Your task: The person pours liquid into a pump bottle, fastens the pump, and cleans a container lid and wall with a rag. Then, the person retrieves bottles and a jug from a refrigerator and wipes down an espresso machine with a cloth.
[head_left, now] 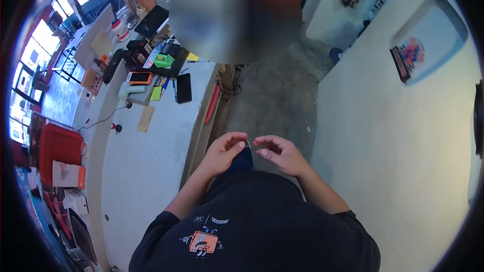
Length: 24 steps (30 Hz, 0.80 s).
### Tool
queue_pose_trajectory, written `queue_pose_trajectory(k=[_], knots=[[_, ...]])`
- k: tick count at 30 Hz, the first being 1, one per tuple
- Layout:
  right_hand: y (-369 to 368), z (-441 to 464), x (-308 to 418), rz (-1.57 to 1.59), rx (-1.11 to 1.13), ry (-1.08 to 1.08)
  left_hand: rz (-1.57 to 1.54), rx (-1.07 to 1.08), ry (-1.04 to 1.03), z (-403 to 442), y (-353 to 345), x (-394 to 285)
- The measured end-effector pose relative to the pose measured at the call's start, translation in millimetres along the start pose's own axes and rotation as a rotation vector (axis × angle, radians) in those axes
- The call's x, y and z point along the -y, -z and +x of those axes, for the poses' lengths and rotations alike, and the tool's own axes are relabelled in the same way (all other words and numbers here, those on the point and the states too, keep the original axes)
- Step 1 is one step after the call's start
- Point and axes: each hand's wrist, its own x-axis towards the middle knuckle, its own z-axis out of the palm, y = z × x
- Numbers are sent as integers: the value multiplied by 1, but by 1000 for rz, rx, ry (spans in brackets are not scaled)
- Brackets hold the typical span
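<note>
In front of my dark shirt, both hands are raised over the gap beside the counter. My left hand (225, 152) has loosely curved fingers with the thumb apart from them, and nothing shows in it. My right hand (284, 154) faces it across a small gap, its fingers bent and the thumb spread away from them, also without anything visible in it. Neither hand touches the white counter (151, 171) to the left.
On the counter are a black phone (184, 88), an orange-edged device (139, 77), a tan strip (145, 119), a small stamp-like item (116, 127) and sticky notes (156, 93). A red chair-like object (60, 146) stands left. A blurred patch covers the top middle.
</note>
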Motion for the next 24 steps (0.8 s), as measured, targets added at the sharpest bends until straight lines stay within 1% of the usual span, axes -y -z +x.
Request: queue_pose_trajectory(k=[1,2,3,4,7,8,10,11,12,13,14,15,16,17,19,20,22,24], knots=[[7,22,3,-4,28,30,-4,-4,8,19,10,2],[17,46,13,-8,27,28,-5,-56,25,46,18,0],[28,69,25,-16,23,-14,-3,-99,40,75,27,-5],[40,88,37,-22,16,-62,-7,-88,41,101,31,-17],[86,140,59,56,-16,-49,49,-86,-49,198,51,-52],[102,155,64,59,-20,-57,83,-79,-77,232,57,-66],[140,182,76,-47,-87,4,147,-68,-133,305,71,-100],[159,193,79,-42,-125,34,179,-61,-170,345,80,-121],[177,202,82,-38,-131,38,274,-81,-196,384,93,-146],[195,210,84,38,-184,35,368,-101,-225,428,109,-172],[215,219,85,113,-234,28,547,-153,-317,480,134,-199],[236,229,85,112,-232,27,722,-210,-403,531,158,-223],[257,238,83,141,-269,-3,742,-307,-303,564,167,-264],[279,248,82,168,-301,-37,856,-402,-361,612,191,-288],[324,271,83,138,-311,-91,896,-580,-579,704,230,-327],[349,289,88,108,-335,-125,899,-603,-573,738,239,-344],[396,324,97,92,-317,-115,978,-808,-662,794,250,-370],[434,353,113,67,-313,-106,961,-809,-661,845,253,-367]])
